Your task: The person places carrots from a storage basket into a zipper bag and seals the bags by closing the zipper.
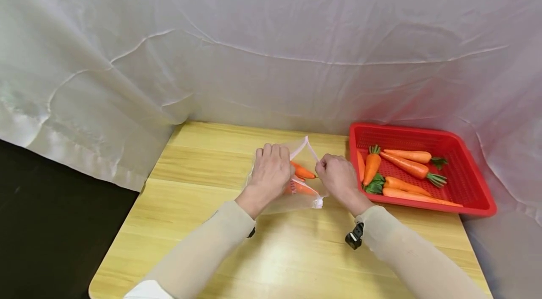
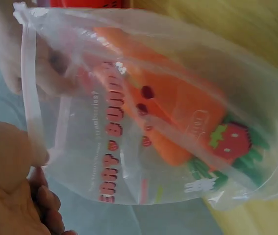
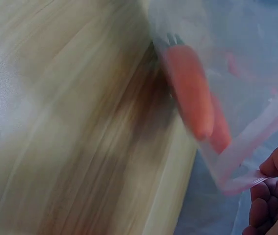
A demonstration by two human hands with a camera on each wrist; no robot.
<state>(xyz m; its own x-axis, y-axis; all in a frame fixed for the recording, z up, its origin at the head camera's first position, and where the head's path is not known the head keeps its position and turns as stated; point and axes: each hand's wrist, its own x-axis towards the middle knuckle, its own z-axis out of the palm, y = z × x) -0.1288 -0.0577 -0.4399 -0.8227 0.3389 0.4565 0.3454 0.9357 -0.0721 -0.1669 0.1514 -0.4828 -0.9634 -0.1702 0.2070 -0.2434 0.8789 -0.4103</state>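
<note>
Between both hands a clear zip bag (image 2: pixel 178 183) with pink zip edges and strawberry print hangs with its mouth spread apart. Orange carrots (image 1: pixel 303 171) with green tops lie inside it, seen through the plastic in both wrist views. My left hand (image 1: pixel 270 170) pinches one side of the bag's rim between thumb and curled fingers. The opposite side of the rim (image 3: pixel 241 183) is pinched by my right hand (image 1: pixel 337 177), fingers curled under the thumb. In the head view the left hand covers part of the bag.
A red plastic basket (image 1: pixel 478 197) stands at the right on the wooden table (image 1: pixel 169 238), close to my right hand. Several carrots (image 1: pixel 408 167) with leafy tops lie in it. A pale curtain (image 1: pixel 271 87) hangs behind and beside the table.
</note>
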